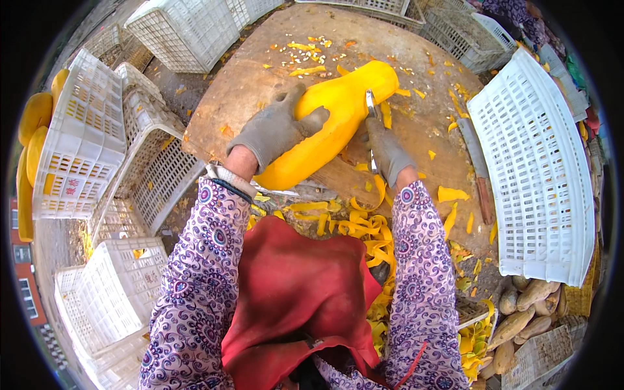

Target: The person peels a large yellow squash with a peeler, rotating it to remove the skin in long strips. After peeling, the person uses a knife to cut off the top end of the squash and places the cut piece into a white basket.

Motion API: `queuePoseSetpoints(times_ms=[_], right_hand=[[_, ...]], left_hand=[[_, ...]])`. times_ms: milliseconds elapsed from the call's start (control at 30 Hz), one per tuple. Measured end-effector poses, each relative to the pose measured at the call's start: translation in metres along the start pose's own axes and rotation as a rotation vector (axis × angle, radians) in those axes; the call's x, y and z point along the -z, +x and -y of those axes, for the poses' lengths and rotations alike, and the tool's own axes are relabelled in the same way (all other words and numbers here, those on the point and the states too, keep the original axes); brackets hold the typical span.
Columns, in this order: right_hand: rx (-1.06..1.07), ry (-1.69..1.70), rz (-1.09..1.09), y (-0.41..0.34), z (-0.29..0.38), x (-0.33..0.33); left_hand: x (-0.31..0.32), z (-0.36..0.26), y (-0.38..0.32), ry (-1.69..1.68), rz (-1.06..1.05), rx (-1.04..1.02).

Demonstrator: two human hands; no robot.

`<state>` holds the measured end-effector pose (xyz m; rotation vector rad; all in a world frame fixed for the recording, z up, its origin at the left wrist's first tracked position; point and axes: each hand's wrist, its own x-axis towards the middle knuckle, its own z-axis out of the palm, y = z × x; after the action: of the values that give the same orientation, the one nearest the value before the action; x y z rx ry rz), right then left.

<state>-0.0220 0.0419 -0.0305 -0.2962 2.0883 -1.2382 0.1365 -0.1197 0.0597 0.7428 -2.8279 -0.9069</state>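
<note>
A long, peeled yellow squash lies slantwise over the near part of a wooden tabletop. My left hand, in a grey glove, grips it from the left, thumb and fingers spread over its upper side. In my gloved right hand is a metal peeler, its head against the squash near the far end. A strip of peel hangs beside the peeler head. Long curls of peel lie heaped below the squash, beside the red apron over my lap.
A knife with a wooden handle lies at the table's right, beside a white plastic crate. Seeds are scattered at the back. More crates stand left, with squash beyond. Unpeeled tan squash are piled lower right.
</note>
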Motion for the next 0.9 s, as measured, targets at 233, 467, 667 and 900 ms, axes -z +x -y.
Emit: queuePoseSetpoints(times_ms=[233, 467, 667, 900], right_hand=[[-0.059, 0.309, 0.086, -0.028, 0.003, -0.001], [-0.170, 0.494, 0.198, -0.061, 0.005, 0.005], [-0.206, 0.447, 0.249, -0.055, 0.003, 0.016], [-0.200, 0.349, 0.255, -0.041, 0.006, 0.022]], left_hand=[[-0.005, -0.014, -0.005, 0.103, -0.046, -0.020], [-0.012, -0.025, -0.007, 0.216, -0.032, -0.028], [-0.001, -0.021, 0.009, 0.207, 0.067, -0.040], [0.001, -0.002, 0.037, 0.006, 0.191, -0.030]])
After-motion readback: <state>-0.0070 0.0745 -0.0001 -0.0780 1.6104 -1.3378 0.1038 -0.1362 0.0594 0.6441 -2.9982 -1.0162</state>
